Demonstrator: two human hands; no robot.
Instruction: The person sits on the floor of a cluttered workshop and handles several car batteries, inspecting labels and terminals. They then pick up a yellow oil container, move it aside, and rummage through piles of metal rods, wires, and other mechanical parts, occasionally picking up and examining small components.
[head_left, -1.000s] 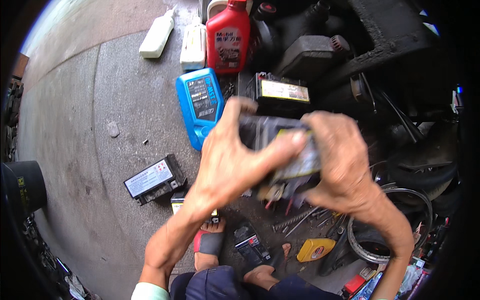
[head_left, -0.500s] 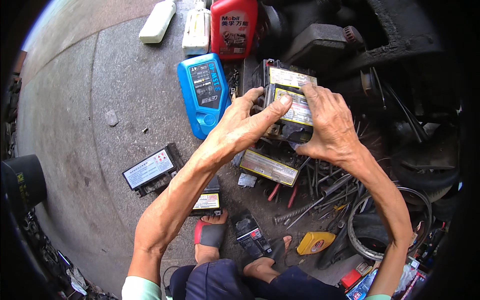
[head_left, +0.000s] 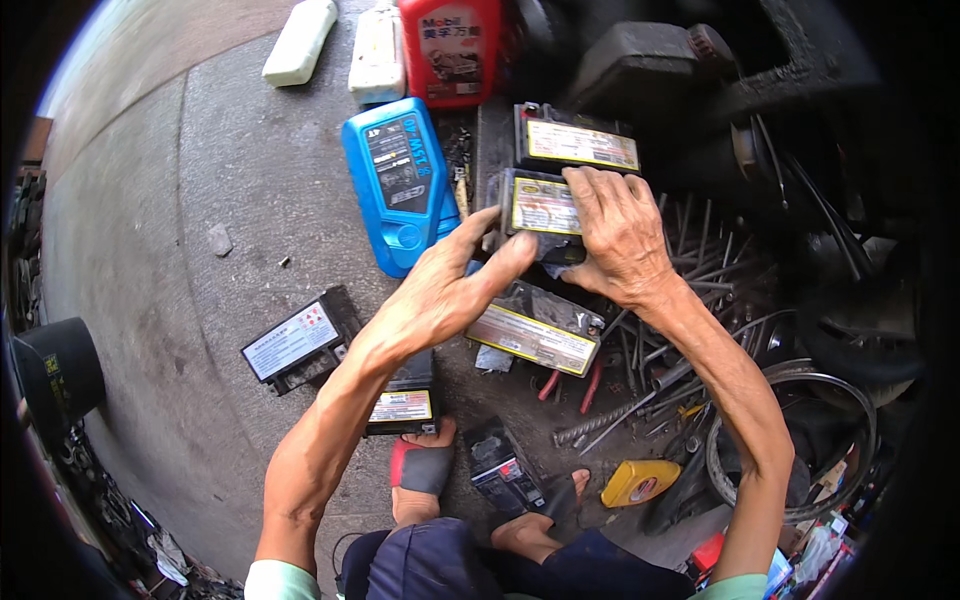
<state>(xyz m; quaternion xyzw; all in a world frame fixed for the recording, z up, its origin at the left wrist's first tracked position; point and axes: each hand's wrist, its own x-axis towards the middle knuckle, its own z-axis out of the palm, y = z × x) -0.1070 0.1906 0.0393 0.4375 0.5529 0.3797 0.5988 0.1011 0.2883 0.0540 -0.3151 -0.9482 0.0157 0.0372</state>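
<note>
A black battery with a yellow-edged label [head_left: 543,205] lies label up, its right end gripped by my right hand [head_left: 625,240], fingers over the top and thumb at the near side. At its left end my left hand [head_left: 440,285] has thumb and fingers spread; whether they touch the case I cannot tell. Directly behind sits another black battery [head_left: 580,143]. A third, dusty battery [head_left: 535,335] lies just nearer than my hands. On the ground are a battery with a white label [head_left: 295,342], one beside my left foot [head_left: 403,405] and one between my feet [head_left: 500,468].
A blue oil bottle [head_left: 390,165], a red oil bottle [head_left: 450,50] and pale bottles [head_left: 378,55] stand or lie at the back. Metal rods [head_left: 690,270], red-handled pliers [head_left: 592,385], a wheel rim [head_left: 868,440] and a small yellow bottle [head_left: 640,482] crowd the right.
The held battery has shifted slightly left and settled flatter in front of the one behind it. My left thumb has come off its label, and that hand has drawn back left and nearer.
</note>
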